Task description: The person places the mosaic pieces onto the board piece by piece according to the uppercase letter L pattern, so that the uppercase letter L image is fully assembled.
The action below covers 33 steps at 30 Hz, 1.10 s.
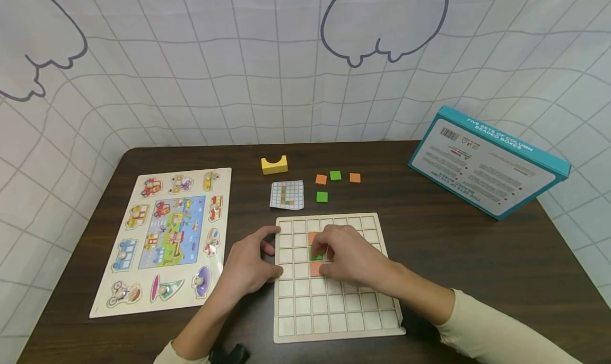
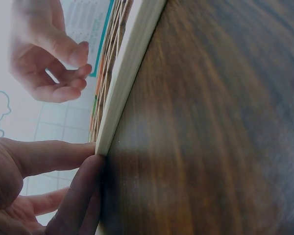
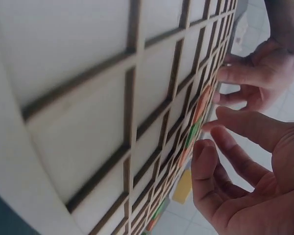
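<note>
A light wooden grid board [image 1: 334,336] with white cells lies on the table. My left hand [image 1: 250,266] touches its left edge, thumb and forefinger spread along it. Over the board's upper middle hovers my right hand [image 1: 350,252], fingers loosely bent; in the right wrist view a gap shows between thumb and fingertips, with nothing in it. Below the fingers, one column of cells holds an orange tile [image 1: 312,237], a green tile [image 1: 313,257] and a second orange tile [image 1: 315,269], partly covered by the hand.
Behind the board lie loose green tiles [image 1: 322,197], orange tiles [image 1: 355,178], a pattern card [image 1: 287,195] and a yellow notched block [image 1: 274,165]. A picture knob puzzle [image 1: 219,194] lies at left. A teal-edged box [image 1: 487,167] stands at the back right.
</note>
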{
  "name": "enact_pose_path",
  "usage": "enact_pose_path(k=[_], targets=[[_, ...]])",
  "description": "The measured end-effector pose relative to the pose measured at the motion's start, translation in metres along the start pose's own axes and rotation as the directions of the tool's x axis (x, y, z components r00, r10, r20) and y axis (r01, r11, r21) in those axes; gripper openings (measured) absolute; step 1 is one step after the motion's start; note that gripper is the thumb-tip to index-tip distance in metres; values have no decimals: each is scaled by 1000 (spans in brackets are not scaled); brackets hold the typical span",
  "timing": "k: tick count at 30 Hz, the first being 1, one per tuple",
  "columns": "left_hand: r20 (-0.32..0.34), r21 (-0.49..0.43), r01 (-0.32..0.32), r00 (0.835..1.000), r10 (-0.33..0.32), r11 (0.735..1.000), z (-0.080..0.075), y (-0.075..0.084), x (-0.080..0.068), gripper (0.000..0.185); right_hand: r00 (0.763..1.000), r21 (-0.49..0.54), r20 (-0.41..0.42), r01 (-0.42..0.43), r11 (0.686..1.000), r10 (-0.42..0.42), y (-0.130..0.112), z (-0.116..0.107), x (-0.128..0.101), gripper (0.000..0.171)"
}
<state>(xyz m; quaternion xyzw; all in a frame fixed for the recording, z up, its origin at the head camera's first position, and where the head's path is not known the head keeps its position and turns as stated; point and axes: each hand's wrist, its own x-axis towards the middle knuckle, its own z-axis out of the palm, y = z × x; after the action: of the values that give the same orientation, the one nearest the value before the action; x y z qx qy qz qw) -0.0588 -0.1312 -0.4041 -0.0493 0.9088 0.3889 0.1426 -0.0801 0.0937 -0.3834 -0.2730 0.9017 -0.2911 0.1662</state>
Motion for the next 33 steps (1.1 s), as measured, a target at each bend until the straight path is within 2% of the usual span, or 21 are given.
enact_pose_path(k=[8, 23, 33], targets=[[-3, 11, -6, 1000, 7, 1000, -1, 0, 0, 76, 1000, 19, -26, -5, 1000, 5, 5, -9, 2, 20], [-3, -4, 5, 1000, -5, 1000, 1, -1, 0, 76, 992, 77, -61, -103, 992, 108, 21, -21, 9, 21], [-3, 9, -4, 1000, 4, 1000, 1, -1, 0, 76, 986, 112, -95, -126, 986, 137, 36, -37, 22, 20]])
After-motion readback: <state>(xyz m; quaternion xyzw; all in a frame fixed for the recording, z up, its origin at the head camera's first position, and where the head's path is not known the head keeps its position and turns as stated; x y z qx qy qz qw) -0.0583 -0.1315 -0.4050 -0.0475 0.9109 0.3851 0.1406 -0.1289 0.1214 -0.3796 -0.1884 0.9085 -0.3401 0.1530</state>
